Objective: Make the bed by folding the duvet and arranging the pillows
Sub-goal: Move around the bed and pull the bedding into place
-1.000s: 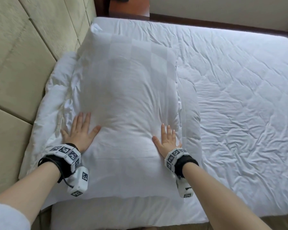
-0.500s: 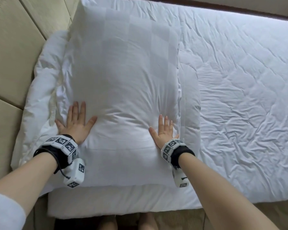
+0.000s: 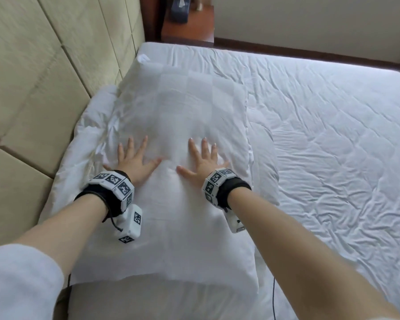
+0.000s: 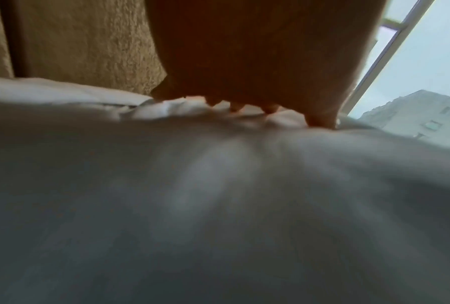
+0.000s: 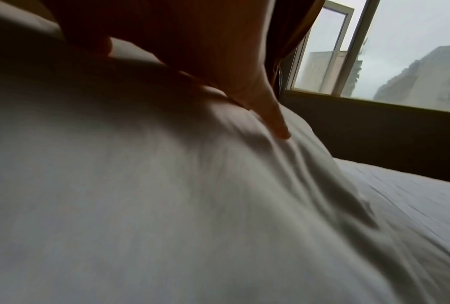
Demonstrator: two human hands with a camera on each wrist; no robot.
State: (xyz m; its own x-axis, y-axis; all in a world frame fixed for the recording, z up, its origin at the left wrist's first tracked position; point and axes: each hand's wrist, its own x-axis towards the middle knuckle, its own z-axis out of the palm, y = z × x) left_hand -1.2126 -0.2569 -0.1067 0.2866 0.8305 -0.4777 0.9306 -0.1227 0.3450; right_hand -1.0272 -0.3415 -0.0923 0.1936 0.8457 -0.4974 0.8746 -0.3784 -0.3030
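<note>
Bed: we see the mattress spread wide to our right under a creased white sheet, with the padded headboard running along our left.
Duvet: it lies folded as a long roll against the headboard, its edges showing on both sides of the pillow; we judge the folding done.
Pillow: the checked white pillow sits on top of the duvet, its long axis running straight away from us, parallel to the headboard, from the near edge of the bed toward the far corner.
Nightstand: a wooden stand is beyond the far end of the bed.
Left hand: our left hand lies flat, fingers straight and spread, palm pressing the pillow left of its centre line; it grips nothing. The left wrist view shows the fingertips denting the cloth.
Right hand: our right hand is likewise flat and spread, just right of the centre line, holding nothing.
Key relation: both palms sit side by side in the near half of the pillow, so most of its length lies ahead of our fingertips; neither hand is clearly nearer the far end.
Next move: we judge a smoothing stroke would run forward along that long axis or outward to the sides.
</note>
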